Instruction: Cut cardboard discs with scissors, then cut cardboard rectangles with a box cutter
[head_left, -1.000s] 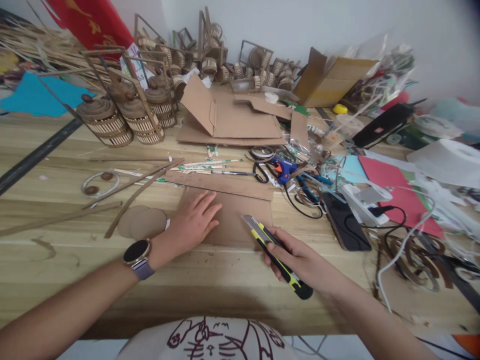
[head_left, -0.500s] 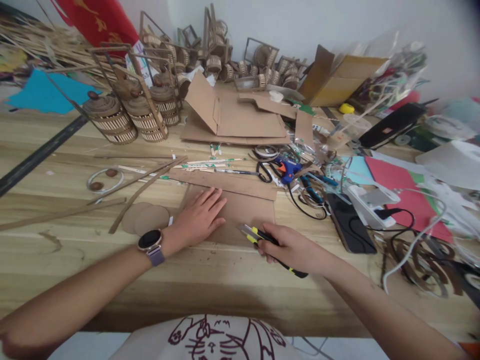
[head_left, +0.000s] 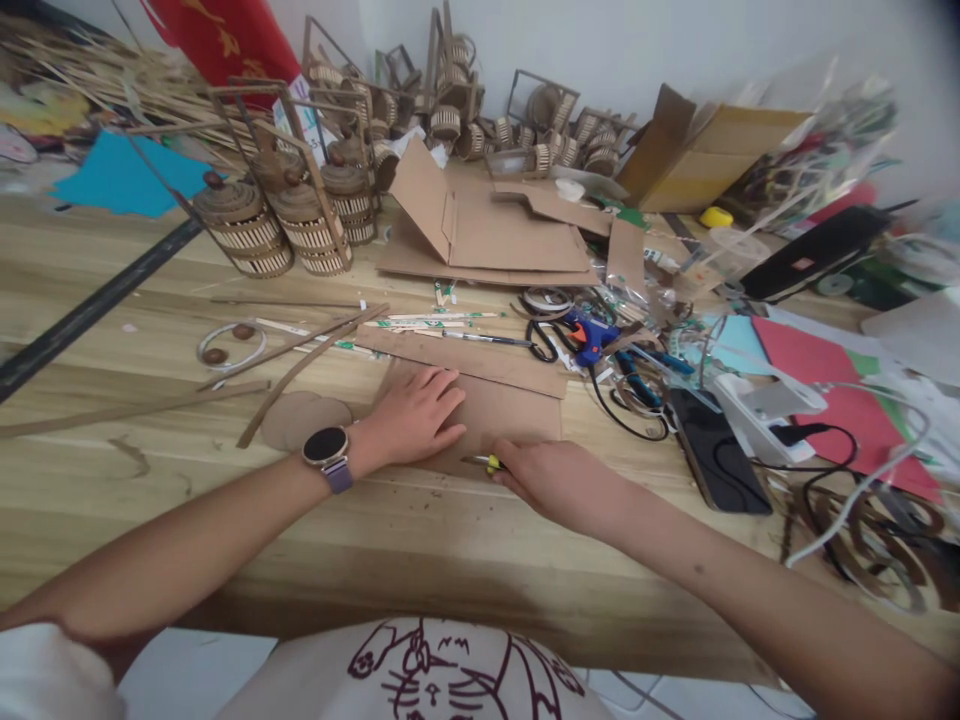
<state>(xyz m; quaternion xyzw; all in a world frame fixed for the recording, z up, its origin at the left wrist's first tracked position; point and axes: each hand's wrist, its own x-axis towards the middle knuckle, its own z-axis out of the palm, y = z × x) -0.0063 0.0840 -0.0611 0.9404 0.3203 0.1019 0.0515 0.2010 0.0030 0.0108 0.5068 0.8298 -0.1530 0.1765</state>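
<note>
A flat piece of brown cardboard lies on the wooden table before me. My left hand rests on its left part, palm down with the fingers stretched out. In my right hand is a yellow and black utility knife, its blade pointing left, low over the near part of the cardboard. Most of the knife's handle is hidden by the hand, and I cannot tell whether the blade touches. Cardboard discs lie left of my left hand. A cardboard strip lies along the far edge of the piece.
Behind are thin paper-wrapped sticks, a pen and folded cardboard. A blue glue gun, a phone and cables crowd the right. Bamboo lantern-like baskets stand at the back left, near a ring holding brown beads.
My right hand has rotated and moved slightly left, lowering the knife so its handle is now mostly covered. My left hand stays flat on the cardboard. The view has shifted a little.
</note>
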